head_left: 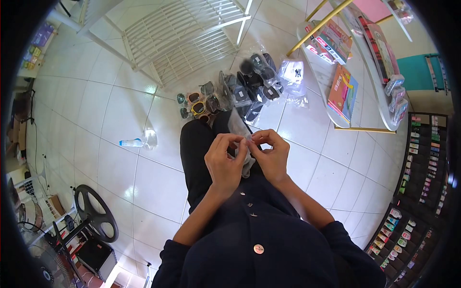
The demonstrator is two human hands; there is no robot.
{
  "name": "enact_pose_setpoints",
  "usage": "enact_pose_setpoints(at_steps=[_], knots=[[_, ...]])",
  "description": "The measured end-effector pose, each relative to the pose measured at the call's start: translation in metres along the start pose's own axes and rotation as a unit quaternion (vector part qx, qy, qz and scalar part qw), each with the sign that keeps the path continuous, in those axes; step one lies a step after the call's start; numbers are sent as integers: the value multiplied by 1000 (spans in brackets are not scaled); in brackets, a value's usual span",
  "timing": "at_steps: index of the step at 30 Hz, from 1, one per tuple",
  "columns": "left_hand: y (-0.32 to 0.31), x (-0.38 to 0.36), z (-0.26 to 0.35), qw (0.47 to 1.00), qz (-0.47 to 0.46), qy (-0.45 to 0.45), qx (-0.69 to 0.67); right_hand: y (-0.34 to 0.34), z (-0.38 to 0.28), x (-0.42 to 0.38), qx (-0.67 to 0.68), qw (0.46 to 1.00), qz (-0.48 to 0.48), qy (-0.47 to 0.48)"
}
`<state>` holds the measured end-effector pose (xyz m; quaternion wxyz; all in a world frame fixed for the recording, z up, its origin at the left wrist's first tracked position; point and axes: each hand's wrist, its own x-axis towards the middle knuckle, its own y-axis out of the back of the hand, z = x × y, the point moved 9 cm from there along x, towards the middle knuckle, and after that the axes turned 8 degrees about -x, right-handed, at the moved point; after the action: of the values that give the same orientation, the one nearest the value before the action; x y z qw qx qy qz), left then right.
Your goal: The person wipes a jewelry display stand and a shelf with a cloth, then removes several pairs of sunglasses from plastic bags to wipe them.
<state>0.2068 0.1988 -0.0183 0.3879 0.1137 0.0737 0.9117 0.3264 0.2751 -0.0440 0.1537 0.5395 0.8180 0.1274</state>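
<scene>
Both my hands meet over my lap, their fingertips pinched together on a clear plastic bag (238, 126). My left hand (225, 161) is closed on the bag's left side, with a greyish bundle partly hidden below the fingers. My right hand (271, 156) pinches the same plastic from the right. What lies inside the bag is hard to make out. Just beyond my knees, sunglasses (198, 106) lie on the tiled floor beside several dark items in plastic wrapping (249, 89). A white cap (292, 72) in clear wrapping is to their right.
A white slatted rack (187, 43) stands ahead. At the right is a shelf with gold legs (379, 108) holding books (343, 93). Dark display panels (425, 158) stand far right. A bottle (132, 143) lies on the floor left; a black wheel (96, 213) is at lower left.
</scene>
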Motion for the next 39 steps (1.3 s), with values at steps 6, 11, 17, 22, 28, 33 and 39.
enact_pose_setpoints(at_steps=[6, 11, 17, 22, 28, 33, 39], knots=[[-11, -1, 32, 993, -64, -101, 11, -8, -6, 17, 28, 996, -40, 68], [2, 15, 47, 950, 20, -272, 151, 2, -14, 35, 203, 972, -80, -91], [-11, 71, -55, 966, -216, 77, -121, 2, -33, 62, 233, 945, -190, -131], [-22, 99, -12, 896, -373, 77, -228, 18, -104, 98, -67, 975, -171, 128], [10, 135, 50, 960, -275, -58, -5, -21, -130, 114, -126, 913, -352, 162], [95, 124, 69, 967, 106, -229, 23, -2, -153, 170, 72, 974, -187, 107], [108, 101, 32, 990, 106, -94, -21, 7, -244, 233, 299, 936, -79, 165]])
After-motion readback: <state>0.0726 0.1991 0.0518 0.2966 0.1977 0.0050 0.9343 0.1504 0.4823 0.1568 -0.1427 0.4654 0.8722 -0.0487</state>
